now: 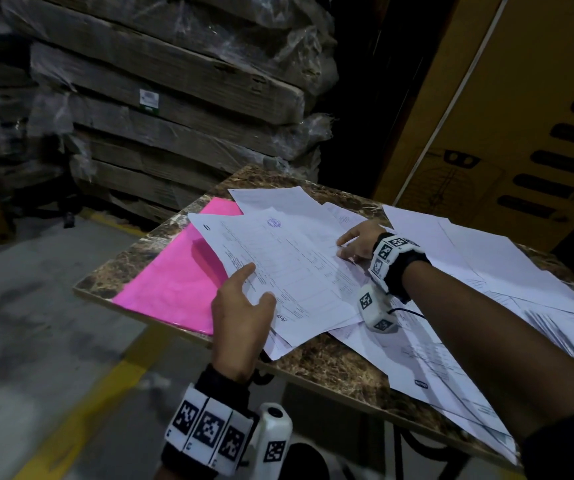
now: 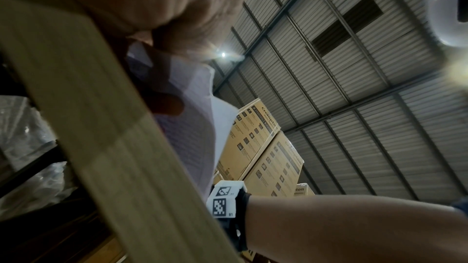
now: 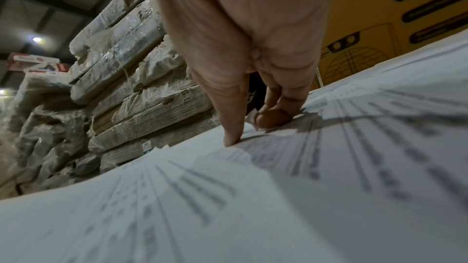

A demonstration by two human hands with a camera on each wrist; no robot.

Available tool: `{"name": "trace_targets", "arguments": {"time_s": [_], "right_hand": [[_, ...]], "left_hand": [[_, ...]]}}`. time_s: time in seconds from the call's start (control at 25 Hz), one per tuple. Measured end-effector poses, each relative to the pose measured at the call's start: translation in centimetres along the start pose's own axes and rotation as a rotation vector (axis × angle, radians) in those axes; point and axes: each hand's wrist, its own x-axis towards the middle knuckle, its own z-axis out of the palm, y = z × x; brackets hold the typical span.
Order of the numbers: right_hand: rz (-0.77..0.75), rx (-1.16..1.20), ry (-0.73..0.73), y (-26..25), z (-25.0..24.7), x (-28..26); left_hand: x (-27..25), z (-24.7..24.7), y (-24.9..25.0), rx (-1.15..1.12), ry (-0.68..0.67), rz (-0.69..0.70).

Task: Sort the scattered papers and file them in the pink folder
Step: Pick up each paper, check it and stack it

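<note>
Where the papers lay: spread over the brown marbled table (image 1: pixel 330 362), most of them fanned out on its right half.
Top sheet (image 1: pixel 278 268): a printed form with ruled lines and a round blue stamp, resting at a slant on a small stack near the middle, its far left corner overlapping the pink folder.
Pink folder (image 1: pixel 174 282): flat and closed on the left part of the table, its near corner at the table edge, partly covered by the stacked sheets.
Scattered papers (image 1: pixel 486 271): white printed pages overlapping one another to the right, some hanging past the near edge.
Left hand (image 1: pixel 240 317): at the near left edge of the stack, thumb on top of the sheets and fingers beneath them, as the left wrist view showed through the paper; the grip pinched the stack's edge.
Right hand (image 1: pixel 356 242): on the far right side of the same top sheet, fingertips (image 3: pixel 231 139) pressed down on the page, nothing clasped; the grip was loose and spread.
Wrists: both wore black bands with white marker blocks.
Behind the table: plastic-wrapped flat cartons (image 1: pixel 161 98) stacked high, and a tall yellow-brown carton (image 1: pixel 507 116) at the right.
Floor (image 1: pixel 36 323): grey concrete with a yellow painted line.
</note>
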Motion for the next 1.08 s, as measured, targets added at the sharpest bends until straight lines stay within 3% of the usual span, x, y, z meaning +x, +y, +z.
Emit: {"name": "trace_targets", "arguments": {"time_s": [0.16,0.44,0.6,0.76,0.96,1.08], "right_hand": [[0.05,0.126,0.094,1.1,-0.3,-0.2],[-0.142,0.24,0.527,1.4,-0.8,-0.5],[-0.255,0.028,0.625,1.4,-2.1,-1.7],[-0.225,-0.1,0.608,2.8,-3.7,-4.6],[-0.075,-0.035,0.341,6.9,-5.3,-7.4],[-0.025,-0.037,0.437,8.6,-6.2,-9.8]], "left_hand": [[0.0,-0.1,-0.3,0.003,-0.006,-0.002],[0.2,0.0,-0.8,0.018,0.002,0.035],[0.3,-0.1,-0.8,0.028,-0.002,0.062],[0.3,-0.4,-0.9,0.028,-0.039,0.058],[0.0,-0.8,-0.2,-0.044,-0.182,0.066],[-0.4,-1.4,0.0,-0.061,-0.268,0.075]]}}
